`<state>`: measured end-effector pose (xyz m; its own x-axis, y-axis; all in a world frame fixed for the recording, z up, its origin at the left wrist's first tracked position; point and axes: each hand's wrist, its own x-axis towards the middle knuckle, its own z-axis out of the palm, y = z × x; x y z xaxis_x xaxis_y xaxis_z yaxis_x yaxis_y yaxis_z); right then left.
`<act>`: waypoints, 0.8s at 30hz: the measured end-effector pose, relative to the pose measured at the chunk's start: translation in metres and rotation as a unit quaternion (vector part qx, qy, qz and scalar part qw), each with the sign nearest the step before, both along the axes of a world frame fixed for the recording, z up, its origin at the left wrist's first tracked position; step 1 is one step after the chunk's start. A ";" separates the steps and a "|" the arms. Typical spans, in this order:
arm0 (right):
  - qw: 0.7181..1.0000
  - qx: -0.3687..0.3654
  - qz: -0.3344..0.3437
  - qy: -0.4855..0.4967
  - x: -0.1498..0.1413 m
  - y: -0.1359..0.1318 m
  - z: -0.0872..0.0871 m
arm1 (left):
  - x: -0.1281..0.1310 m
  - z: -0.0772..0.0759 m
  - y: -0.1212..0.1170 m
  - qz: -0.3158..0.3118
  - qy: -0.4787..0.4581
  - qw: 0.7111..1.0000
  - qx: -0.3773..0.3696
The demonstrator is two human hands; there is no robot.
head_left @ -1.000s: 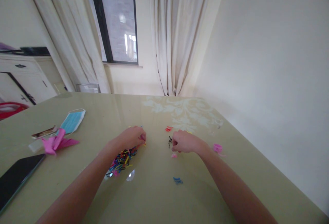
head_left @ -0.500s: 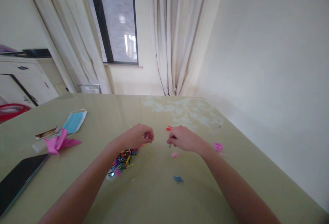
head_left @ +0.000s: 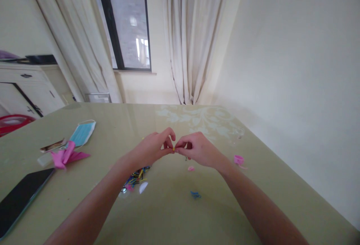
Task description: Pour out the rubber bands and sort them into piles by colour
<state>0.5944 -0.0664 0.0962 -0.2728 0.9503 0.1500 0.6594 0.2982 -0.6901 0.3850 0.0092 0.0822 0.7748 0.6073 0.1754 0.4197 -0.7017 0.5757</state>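
Note:
My left hand (head_left: pixel 153 147) and my right hand (head_left: pixel 199 149) meet over the middle of the table, fingertips almost touching. Between them, both thumbs and forefingers pinch a tiny yellow rubber band (head_left: pixel 173 149). Under my left wrist lies a pile of multicoloured rubber bands (head_left: pixel 136 177), partly hidden by the forearm. Below my right hand are a small pink bunch of bands (head_left: pixel 191 168) and a blue bunch (head_left: pixel 195 194). Some black bands (head_left: pixel 186 158) show just under my right fingers. A pink ring-shaped piece (head_left: pixel 239 160) lies right of my right forearm.
On the left of the table (head_left: pixel 157 218) lie a black phone (head_left: pixel 25 196), a pink folded-paper figure (head_left: pixel 67 157), a blue face mask (head_left: pixel 82 132) and a narrow brown strip (head_left: pixel 52 145). A wall (head_left: pixel 295 87) runs along the right side.
My left hand has left the pile, moving right with the yellow rubber band. My right hand has moved left from the black bands to meet it, and both now pinch the band.

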 end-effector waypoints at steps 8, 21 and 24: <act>0.999 0.032 -0.007 -0.031 -0.001 -0.005 0.009 | 0.002 0.006 -0.006 0.000 0.010 1.000 0.001; 0.980 0.132 0.016 0.146 0.012 -0.055 0.060 | -0.005 -0.019 0.017 0.022 0.196 0.979 0.057; 0.976 0.153 0.007 0.156 0.015 -0.064 0.068 | -0.008 -0.038 0.027 0.027 0.265 0.963 0.046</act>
<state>0.6094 -0.1304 0.1643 -0.1806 0.8451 0.5032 0.4263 0.5283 -0.7343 0.3767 0.0362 0.0445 0.7375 0.6507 -0.1808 0.6753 -0.7079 0.2069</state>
